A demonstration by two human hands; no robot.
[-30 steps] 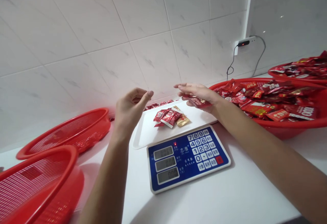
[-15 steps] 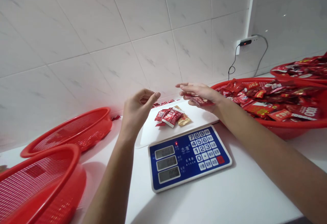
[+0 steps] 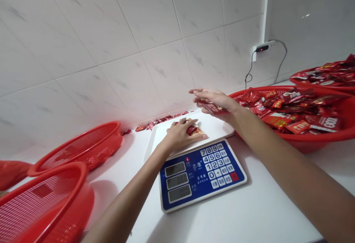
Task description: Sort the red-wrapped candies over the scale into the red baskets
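Observation:
My left hand (image 3: 183, 135) is down on the white pan (image 3: 217, 128) of a blue-and-white weighing scale (image 3: 203, 176). Its fingers and thumb are round a small pile of snack packets (image 3: 192, 129), red ones and a gold one, which the hand partly covers. Above the pan's right side, my right hand (image 3: 217, 101) holds a red snack packet (image 3: 212, 108) in its palm, with the fingers pointing left. The scale's displays are lit too faintly to read surely.
A red basket (image 3: 299, 136) full of red packets stands at right, with another filled basket (image 3: 321, 83) behind it. Two red mesh baskets (image 3: 83, 139) stand at left. Small red packets (image 3: 163, 119) line the tiled wall behind the pan. A cable (image 3: 252, 65) hangs from a socket.
My left hand has moved down and right from above the pan's left edge onto the packets. My right hand stays nearly in place, still holding its packet.

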